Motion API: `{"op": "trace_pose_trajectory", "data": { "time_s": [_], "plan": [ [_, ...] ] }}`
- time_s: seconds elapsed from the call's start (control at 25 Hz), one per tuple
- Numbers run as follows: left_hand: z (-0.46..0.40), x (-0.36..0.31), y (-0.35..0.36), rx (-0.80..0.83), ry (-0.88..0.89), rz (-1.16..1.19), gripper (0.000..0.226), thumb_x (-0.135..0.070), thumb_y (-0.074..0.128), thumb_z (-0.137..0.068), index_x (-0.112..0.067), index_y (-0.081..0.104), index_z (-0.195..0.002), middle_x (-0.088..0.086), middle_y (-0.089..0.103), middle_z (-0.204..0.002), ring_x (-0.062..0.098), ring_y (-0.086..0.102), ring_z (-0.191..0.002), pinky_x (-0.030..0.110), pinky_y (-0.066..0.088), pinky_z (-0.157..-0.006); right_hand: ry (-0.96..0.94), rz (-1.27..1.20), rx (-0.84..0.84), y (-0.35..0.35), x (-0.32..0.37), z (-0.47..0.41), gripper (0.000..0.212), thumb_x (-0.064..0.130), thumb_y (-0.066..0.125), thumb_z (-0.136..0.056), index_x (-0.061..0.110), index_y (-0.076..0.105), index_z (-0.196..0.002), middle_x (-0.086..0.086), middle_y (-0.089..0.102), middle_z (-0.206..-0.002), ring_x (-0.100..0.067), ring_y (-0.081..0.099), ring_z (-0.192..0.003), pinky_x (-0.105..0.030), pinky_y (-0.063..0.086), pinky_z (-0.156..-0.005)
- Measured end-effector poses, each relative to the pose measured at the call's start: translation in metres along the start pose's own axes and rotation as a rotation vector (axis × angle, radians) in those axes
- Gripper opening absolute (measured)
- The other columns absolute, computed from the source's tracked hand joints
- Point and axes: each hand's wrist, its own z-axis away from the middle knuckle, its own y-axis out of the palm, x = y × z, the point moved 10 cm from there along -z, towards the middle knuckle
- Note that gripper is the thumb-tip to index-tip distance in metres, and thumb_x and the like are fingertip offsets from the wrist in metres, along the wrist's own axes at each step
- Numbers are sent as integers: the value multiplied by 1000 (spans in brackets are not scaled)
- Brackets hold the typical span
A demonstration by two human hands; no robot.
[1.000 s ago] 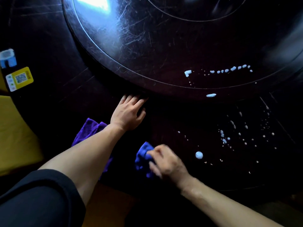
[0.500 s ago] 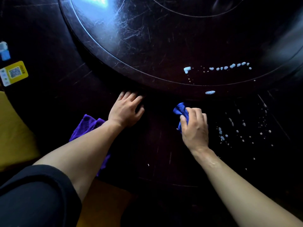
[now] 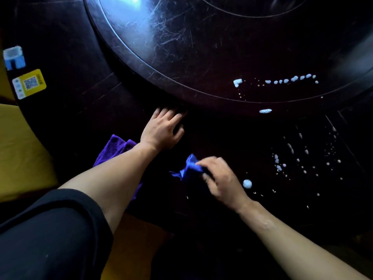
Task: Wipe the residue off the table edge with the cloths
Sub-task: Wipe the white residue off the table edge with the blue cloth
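Black sleeve (image 3: 46,235) nearest, on the left arm. Right hand (image 3: 224,179) low on the dark tabletop (image 3: 232,138), motion-blurred, fingers curled and pinching a crumpled blue cloth (image 3: 188,168); cloth bunched, soft, one corner sticking up, lying on the tabletop just left of the hand. Round white blob (image 3: 247,183) just right of that hand, touching or not, could not tell. Purple cloth (image 3: 115,147) was under and behind the left forearm, fuzzy terry-like texture, draped at the tabletop's near edge. Left hand (image 3: 163,131) lay flat, palm down, fingers straight and slightly spread, holding nothing, fingertips reaching under the rim of the turntable (image 3: 181,47). Scattered white residue specks (image 3: 302,156) to the right on the tabletop, well apart from both cloths, small and irregular. Turntable was round, raised, glossy dark, heavily scratched, bright glare at upper left. On it a row of white blobs (image 3: 290,79) plus a bigger L-shaped one at its left end; one oval smear (image 3: 265,111) on its rim. Far left on the tabletop: yellow QR sticker (image 3: 29,83), and a small blue-and-white item (image 3: 14,57) past it, unclear what. Yellow surface (image 3: 18,150) below the tabletop at left.
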Motion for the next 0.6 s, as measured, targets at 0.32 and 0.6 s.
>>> {"op": "trace_pose_trajectory", "data": {
  "time_s": [0.32,0.6],
  "plan": [
    [-2,2,5,51,30,-11,53,-38,50,-92,-17,55,-140,16,60,-132,37,54,-123,48,32,-115,100,97,-15,9,-6,-76,36,9,65,-80,13,66,-115,-5,67,-113,-30,58,-99,-50,47,-90],
    [0,0,1,-20,18,0,50,-39,45,-92,-20,56,-138,11,61,-132,32,54,-121,45,33,-114,-341,77,672,71,54,10,50,21,69,-72,18,65,-122,1,64,-128,-26,52,-119,-42,36,-100]
  ]
}}
